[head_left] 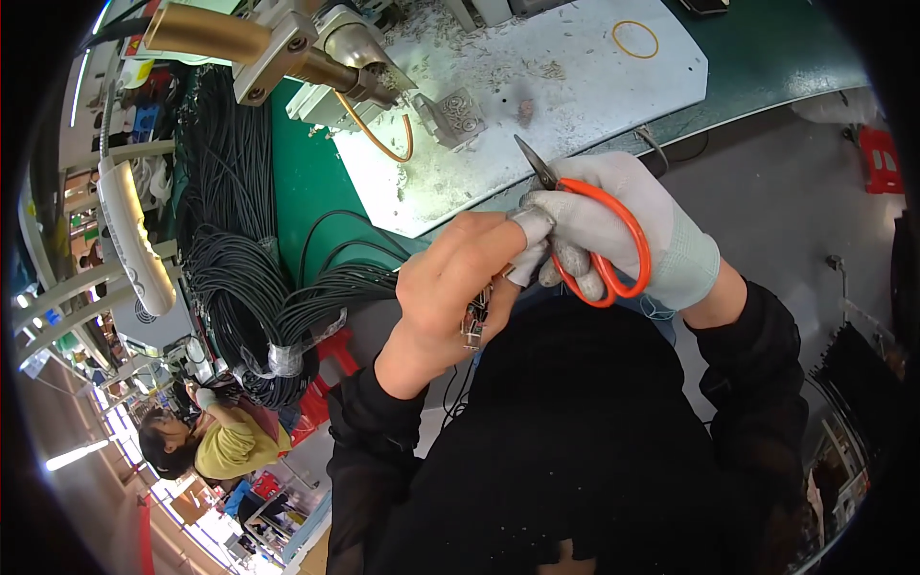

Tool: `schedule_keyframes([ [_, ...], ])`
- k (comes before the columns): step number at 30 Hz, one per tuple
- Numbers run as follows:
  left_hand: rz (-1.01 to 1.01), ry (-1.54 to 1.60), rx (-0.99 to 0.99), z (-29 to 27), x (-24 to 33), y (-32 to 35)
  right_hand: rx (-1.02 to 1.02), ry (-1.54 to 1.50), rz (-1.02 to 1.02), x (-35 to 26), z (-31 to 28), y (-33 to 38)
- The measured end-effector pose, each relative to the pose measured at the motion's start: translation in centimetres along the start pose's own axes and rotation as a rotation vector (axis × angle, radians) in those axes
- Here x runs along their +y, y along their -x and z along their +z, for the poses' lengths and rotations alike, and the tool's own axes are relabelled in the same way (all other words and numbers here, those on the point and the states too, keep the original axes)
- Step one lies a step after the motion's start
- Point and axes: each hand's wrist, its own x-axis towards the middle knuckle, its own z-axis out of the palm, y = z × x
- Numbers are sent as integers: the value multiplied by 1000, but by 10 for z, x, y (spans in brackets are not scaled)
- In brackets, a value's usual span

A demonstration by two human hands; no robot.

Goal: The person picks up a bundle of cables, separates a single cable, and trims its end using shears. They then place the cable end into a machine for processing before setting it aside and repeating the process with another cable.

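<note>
My right hand (661, 216), in a pale knitted glove, is closed around scissors (640, 249) with orange-red handles. Their dark blades point up and left, toward the worktable. My left hand (443, 278) has white covers on some fingertips and meets the gloved fingers in front of my body. It is closed on the end of a bundle of black cables (350, 292). Small metal connector ends (473, 324) stick out below its fingers. The fingertips of both hands overlap, so what lies between them is hidden.
A machine with a brass-coloured cylinder (206, 36) stands over a white plate (594, 105) strewn with small scraps. Coiled black cables (230, 287) hang at the left near a lamp (136, 235). A rubber band (635, 39) lies on the plate. Another person (225, 441) sits at lower left.
</note>
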Motion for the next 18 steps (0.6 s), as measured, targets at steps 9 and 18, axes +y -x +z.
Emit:
schedule_keyframes([
  [9, 206, -184, -90, -8, -9, 10, -227, -381, 308, 2, -2, 6],
  [18, -773, 963, 86, -28, 1, 1, 316, 862, -607, 6, 26, -9],
])
